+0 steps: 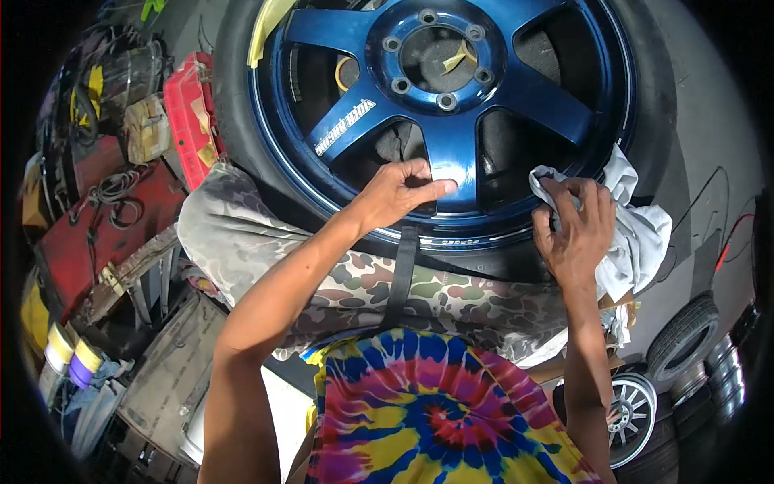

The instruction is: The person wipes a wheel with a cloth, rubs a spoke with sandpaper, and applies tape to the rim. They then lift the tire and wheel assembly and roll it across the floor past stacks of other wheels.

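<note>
A blue six-spoke wheel rim (455, 153) with white lettering on one spoke lies in front of me, face up, inside a black tyre (234, 105). My left hand (405, 192) grips the spoke nearest me. Its thumb rests on the glossy face, and the other fingers curl over the spoke's left side, partly hidden. At the right edge of the rim, my right hand (576, 226) is closed on a white cloth (641, 242), much of which hangs out to the right. Yellow masking tape (268, 32) covers the rim's upper left edge.
To the left stand a red plastic crate (187, 121) and a red panel (133, 222) with coiled cables. A loose tyre (684, 335) and a silver wheel (631, 419) are at the lower right. My camouflage-clad legs (476, 294) are against the near side of the tyre.
</note>
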`<action>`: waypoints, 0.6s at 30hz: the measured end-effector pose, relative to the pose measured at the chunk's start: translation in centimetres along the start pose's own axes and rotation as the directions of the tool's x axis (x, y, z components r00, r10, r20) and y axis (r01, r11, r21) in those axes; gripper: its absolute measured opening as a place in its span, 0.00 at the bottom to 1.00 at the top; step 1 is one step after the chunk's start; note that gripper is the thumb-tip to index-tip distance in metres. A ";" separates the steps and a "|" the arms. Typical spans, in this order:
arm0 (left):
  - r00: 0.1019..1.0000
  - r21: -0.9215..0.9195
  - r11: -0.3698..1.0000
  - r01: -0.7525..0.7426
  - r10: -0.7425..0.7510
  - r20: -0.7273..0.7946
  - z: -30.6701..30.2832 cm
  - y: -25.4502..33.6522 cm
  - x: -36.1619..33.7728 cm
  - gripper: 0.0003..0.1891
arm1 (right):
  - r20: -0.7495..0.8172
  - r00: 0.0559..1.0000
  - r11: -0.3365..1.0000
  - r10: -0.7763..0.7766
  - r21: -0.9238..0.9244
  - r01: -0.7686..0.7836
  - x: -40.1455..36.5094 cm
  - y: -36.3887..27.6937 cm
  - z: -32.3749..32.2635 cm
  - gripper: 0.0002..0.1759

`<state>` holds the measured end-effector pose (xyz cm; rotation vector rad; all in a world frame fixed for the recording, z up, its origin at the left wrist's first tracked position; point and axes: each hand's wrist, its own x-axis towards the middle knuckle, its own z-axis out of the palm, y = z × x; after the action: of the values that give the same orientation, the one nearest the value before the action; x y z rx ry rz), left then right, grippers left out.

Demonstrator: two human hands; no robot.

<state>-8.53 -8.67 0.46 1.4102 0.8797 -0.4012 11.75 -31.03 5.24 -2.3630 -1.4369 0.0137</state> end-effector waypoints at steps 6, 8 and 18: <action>0.950 0.451 0.837 -0.310 0.255 0.179 0.4 -0.9 -0.3 0.31 | -0.003 1.000 1.000 0.006 0.004 -0.006 -0.1 0.1 0.1 0.17; 0.968 0.351 0.908 -0.229 0.172 0.185 0.3 -0.4 -0.5 0.31 | -0.009 1.000 1.000 0.012 0.002 -0.012 -0.2 0.1 0.1 0.17; 0.987 -0.038 0.988 -0.151 0.152 0.050 -0.4 0.2 0.7 0.20 | -0.046 0.999 1.000 -0.005 0.012 0.005 -0.1 0.1 0.2 0.17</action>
<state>-8.03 -8.08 0.12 1.4184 0.7280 -0.3048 11.73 -31.07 4.99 -2.3350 -1.4174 -0.0329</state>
